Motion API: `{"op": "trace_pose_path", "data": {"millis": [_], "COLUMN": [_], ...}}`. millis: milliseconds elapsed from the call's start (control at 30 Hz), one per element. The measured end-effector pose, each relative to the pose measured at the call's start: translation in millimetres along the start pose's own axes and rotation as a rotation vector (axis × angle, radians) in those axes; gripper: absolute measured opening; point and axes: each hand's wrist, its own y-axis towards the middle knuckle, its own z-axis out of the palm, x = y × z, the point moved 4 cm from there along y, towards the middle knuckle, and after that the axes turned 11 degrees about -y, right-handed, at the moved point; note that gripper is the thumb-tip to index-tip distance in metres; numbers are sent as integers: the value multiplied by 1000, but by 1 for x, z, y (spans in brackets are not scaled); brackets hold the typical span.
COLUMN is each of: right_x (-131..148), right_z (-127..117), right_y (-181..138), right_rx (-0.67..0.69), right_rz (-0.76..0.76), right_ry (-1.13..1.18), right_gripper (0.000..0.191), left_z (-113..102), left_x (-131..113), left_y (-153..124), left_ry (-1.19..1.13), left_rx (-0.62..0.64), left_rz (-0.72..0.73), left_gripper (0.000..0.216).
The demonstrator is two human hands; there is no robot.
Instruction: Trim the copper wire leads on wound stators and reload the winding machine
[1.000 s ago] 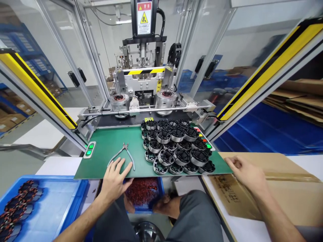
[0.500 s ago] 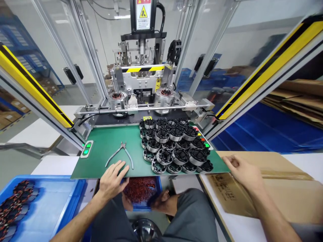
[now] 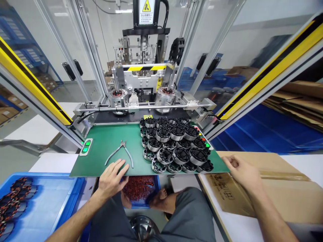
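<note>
My left hand (image 3: pixel 112 177) lies with fingers outstretched on the front edge of a green mat (image 3: pixel 101 136). Just beyond its fingertips is a pair of pliers (image 3: pixel 122 145), handles spread and jaws pointing away; the hand does not grip it. My right hand (image 3: pixel 244 172) rests at the mat's right front corner, over a cardboard box (image 3: pixel 285 195). Its fingers are curled, and nothing shows in them. Between the hands, several stator cores (image 3: pixel 165 155), metal rings with black inserts, stand stacked in rows on the mat's right half.
Behind the mat, a press machine (image 3: pixel 143 47) has two metal fixtures (image 3: pixel 165 99) holding copper-wound parts. Yellow-black posts (image 3: pixel 37 84) flank me. A blue tray (image 3: pixel 50 201) with wound stators stands at left. Another blue bin (image 3: pixel 141 205) with reddish scraps sits below the mat.
The camera view has shifted slightly. Both hands, the pliers and the stacked cores stay in the same places.
</note>
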Motion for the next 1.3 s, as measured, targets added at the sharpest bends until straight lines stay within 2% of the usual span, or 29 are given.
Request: {"op": "trace_pose_path", "data": {"millis": [833, 1300], "right_x": [5, 6], "right_z": [-5, -5], "right_y": [-2, -2], "right_rx": [38, -12], "right_rz": [16, -7], "right_ry": [-9, 17], "right_gripper": [66, 63], "left_z": [-1, 0], "left_x": [-1, 0], "left_y": [2, -1], "left_ry": [24, 9], "left_rx": [-4, 3], "left_rz": [-4, -7], "left_gripper": [36, 45]}}
